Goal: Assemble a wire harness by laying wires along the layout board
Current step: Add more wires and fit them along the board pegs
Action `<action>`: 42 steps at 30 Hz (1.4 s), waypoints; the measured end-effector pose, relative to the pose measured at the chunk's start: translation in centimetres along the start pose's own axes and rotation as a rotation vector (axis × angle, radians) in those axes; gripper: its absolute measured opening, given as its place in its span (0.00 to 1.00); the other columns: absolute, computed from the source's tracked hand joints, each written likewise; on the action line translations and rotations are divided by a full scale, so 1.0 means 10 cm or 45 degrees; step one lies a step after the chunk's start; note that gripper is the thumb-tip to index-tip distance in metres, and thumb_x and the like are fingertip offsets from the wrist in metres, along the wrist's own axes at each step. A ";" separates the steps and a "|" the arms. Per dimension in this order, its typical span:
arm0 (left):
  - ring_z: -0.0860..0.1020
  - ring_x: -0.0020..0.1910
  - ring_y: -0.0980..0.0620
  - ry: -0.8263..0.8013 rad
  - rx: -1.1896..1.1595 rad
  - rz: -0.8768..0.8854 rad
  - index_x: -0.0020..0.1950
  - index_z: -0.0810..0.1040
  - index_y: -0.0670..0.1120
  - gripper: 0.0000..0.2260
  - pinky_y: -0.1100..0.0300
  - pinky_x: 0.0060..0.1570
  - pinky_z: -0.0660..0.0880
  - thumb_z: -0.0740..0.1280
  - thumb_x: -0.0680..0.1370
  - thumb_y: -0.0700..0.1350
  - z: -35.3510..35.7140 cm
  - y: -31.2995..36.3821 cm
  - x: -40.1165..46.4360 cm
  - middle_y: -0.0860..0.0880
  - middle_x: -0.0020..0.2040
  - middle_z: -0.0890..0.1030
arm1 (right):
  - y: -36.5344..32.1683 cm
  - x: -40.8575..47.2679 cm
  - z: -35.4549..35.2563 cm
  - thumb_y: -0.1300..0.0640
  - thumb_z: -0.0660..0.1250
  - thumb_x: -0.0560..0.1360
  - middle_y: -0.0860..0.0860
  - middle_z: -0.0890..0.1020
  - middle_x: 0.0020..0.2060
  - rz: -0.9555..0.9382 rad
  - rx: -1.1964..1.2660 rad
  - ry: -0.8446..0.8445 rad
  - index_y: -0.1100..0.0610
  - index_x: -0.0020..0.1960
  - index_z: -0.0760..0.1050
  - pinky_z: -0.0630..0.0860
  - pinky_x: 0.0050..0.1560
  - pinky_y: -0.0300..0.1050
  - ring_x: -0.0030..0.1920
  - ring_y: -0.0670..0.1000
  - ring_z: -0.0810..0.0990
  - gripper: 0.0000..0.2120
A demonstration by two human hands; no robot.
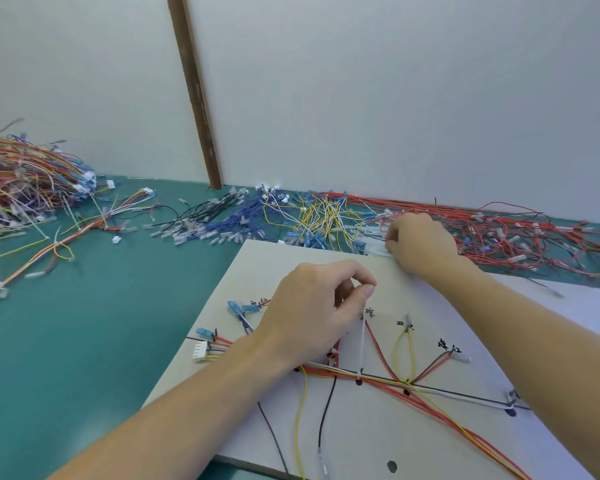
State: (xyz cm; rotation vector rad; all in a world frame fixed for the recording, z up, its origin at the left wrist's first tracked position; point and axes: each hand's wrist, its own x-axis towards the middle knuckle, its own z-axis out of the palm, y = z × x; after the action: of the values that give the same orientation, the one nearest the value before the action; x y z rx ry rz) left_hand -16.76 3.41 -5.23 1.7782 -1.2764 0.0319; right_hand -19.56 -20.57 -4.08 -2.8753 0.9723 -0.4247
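Pinched between my left hand's (312, 306) thumb and forefinger is a white tie (362, 344), running down to the bundle (378, 381) at six o'clock on the board (361, 427). My right hand (418, 242), at one o'clock, curls into the tie pile (369, 237); whether it holds one I cannot tell. I judge we're tying the laid wires; next calls for cinching this tie snug.
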 end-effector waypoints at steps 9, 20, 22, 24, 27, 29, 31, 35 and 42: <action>0.78 0.33 0.53 -0.013 0.009 0.011 0.50 0.83 0.53 0.03 0.54 0.39 0.77 0.70 0.81 0.48 0.00 0.00 -0.01 0.53 0.33 0.82 | 0.08 -0.07 -0.08 0.58 0.66 0.75 0.52 0.84 0.45 -0.062 0.217 0.004 0.51 0.44 0.81 0.80 0.48 0.53 0.48 0.60 0.81 0.06; 0.78 0.33 0.52 0.003 -0.011 0.079 0.51 0.81 0.56 0.03 0.56 0.36 0.76 0.68 0.81 0.51 -0.01 0.00 -0.02 0.55 0.35 0.81 | 0.21 -0.56 -0.34 0.58 0.67 0.79 0.50 0.84 0.33 -0.073 0.734 0.117 0.50 0.44 0.81 0.75 0.34 0.38 0.28 0.46 0.79 0.07; 0.78 0.33 0.54 0.005 0.003 0.112 0.50 0.81 0.56 0.03 0.62 0.35 0.73 0.68 0.81 0.52 -0.01 0.03 -0.02 0.58 0.35 0.81 | 0.19 -0.76 -0.43 0.56 0.66 0.80 0.49 0.85 0.33 -0.062 0.841 0.013 0.50 0.45 0.79 0.76 0.31 0.40 0.26 0.45 0.80 0.06; 0.78 0.36 0.56 0.012 0.013 0.149 0.49 0.82 0.56 0.03 0.69 0.36 0.69 0.69 0.80 0.52 -0.02 0.07 -0.03 0.61 0.38 0.81 | 0.17 -0.97 -0.51 0.55 0.67 0.80 0.48 0.86 0.36 -0.060 0.953 -0.121 0.51 0.47 0.79 0.78 0.32 0.45 0.28 0.47 0.81 0.05; 0.80 0.44 0.56 0.041 0.065 0.225 0.51 0.83 0.57 0.04 0.69 0.43 0.71 0.69 0.80 0.53 -0.03 0.15 -0.03 0.62 0.45 0.82 | 0.19 -1.23 -0.65 0.52 0.70 0.79 0.45 0.86 0.37 -0.073 1.074 -0.232 0.50 0.46 0.83 0.77 0.32 0.42 0.31 0.46 0.81 0.04; 0.79 0.49 0.56 0.057 0.115 0.281 0.52 0.83 0.56 0.03 0.66 0.49 0.72 0.70 0.80 0.52 -0.04 0.20 -0.03 0.62 0.48 0.82 | 0.23 -1.36 -0.74 0.53 0.72 0.78 0.44 0.84 0.34 -0.069 1.182 -0.299 0.49 0.45 0.85 0.76 0.32 0.39 0.32 0.45 0.80 0.04; 0.79 0.52 0.57 0.071 0.133 0.321 0.51 0.84 0.54 0.03 0.62 0.53 0.73 0.71 0.80 0.51 -0.06 0.24 -0.02 0.62 0.48 0.82 | 0.27 -1.44 -0.81 0.57 0.72 0.78 0.48 0.83 0.35 -0.069 1.324 -0.375 0.53 0.46 0.86 0.76 0.33 0.40 0.33 0.48 0.80 0.05; 0.79 0.52 0.58 0.018 0.148 0.332 0.52 0.85 0.55 0.06 0.55 0.56 0.73 0.70 0.79 0.54 -0.07 0.35 -0.06 0.63 0.47 0.82 | 0.33 -1.54 -0.87 0.63 0.71 0.79 0.57 0.85 0.39 -0.071 1.554 -0.484 0.59 0.47 0.85 0.80 0.37 0.42 0.37 0.54 0.84 0.04; 0.82 0.50 0.58 -0.192 -0.027 0.075 0.46 0.87 0.59 0.05 0.66 0.53 0.71 0.73 0.76 0.58 0.08 0.44 -0.16 0.61 0.46 0.82 | 0.34 -1.60 -0.77 0.64 0.70 0.78 0.62 0.86 0.44 -0.117 1.770 -0.477 0.58 0.48 0.85 0.82 0.44 0.43 0.42 0.57 0.86 0.05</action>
State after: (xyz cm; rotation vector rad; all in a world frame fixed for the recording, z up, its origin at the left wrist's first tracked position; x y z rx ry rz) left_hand -21.19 3.88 -3.66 1.7513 -1.4311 -0.0842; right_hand -35.93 -13.46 -1.02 -1.6122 0.2340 -0.3296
